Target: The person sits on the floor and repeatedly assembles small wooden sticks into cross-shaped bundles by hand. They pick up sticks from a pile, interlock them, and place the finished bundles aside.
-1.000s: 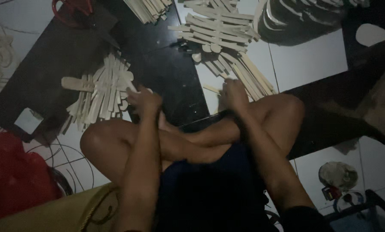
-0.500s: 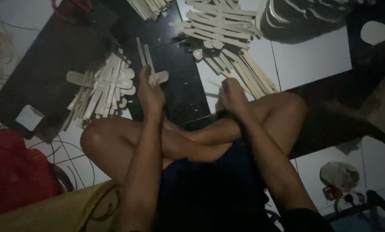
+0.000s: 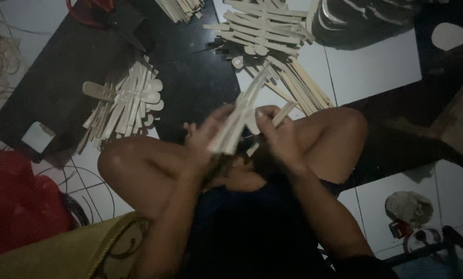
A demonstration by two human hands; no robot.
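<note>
Above the person's crossed legs, both hands meet in the middle of the view. The left hand (image 3: 203, 142) is closed around a bundle of flat wooden sticks (image 3: 239, 116), gripping it at the lower end so that the pale sticks slant up and to the right, over the dark mat. The right hand (image 3: 275, 137) is closed too, fingers curled against the same bundle near its middle and pinching a single stick (image 3: 284, 112) that juts out toward the right knee. The two hands are just beside each other, the bundle between them.

On the floor (image 3: 376, 67) ahead, a fan-shaped heap of similar sticks (image 3: 125, 103) lies to the left, partly on the dark mat (image 3: 51, 88) and partly on the white tiles. A second, larger heap (image 3: 267, 31) lies farther off and to the right, its longer sticks running down toward the right knee. A red cloth (image 3: 14, 201) sits at the left edge, with thin wires (image 3: 82, 186) looped on the tiles beside it. A yellowish cushion (image 3: 61, 253) fills the lower left corner. A small round grey object (image 3: 409, 206) rests on the tiles at lower right; what it is cannot be told in the dim light.
</note>
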